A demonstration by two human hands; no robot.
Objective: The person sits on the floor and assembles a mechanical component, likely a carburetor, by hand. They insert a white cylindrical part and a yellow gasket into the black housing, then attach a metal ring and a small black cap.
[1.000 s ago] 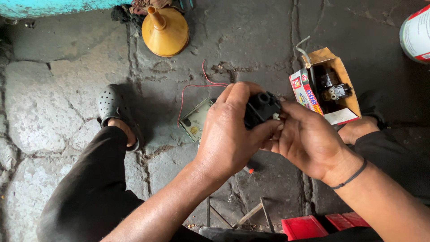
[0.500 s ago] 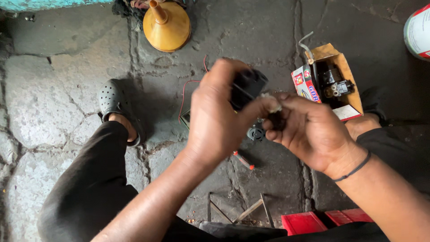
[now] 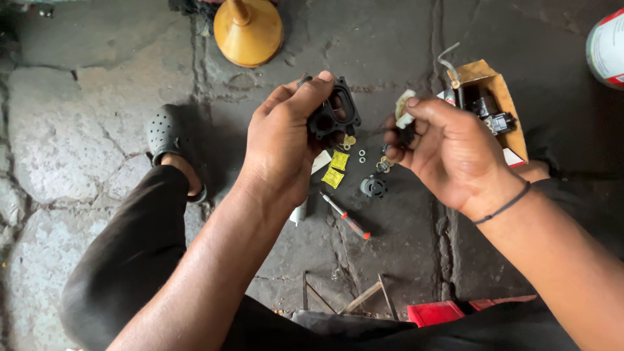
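**Hands and parts over stone floor**

Left hand (image 3: 286, 140): fingers closed on a black plastic housing (image 3: 335, 114), held above the floor. Right hand (image 3: 448, 153): fingers pinched on a small pale part (image 3: 404, 107), well apart from the housing. Between them, on open floor: yellow gaskets (image 3: 336, 168), round black cap (image 3: 373, 187), screwdriver (image 3: 344, 216). Cardboard box (image 3: 504, 97) just beside right hand; yellow funnel (image 3: 249, 29) near the far edge.
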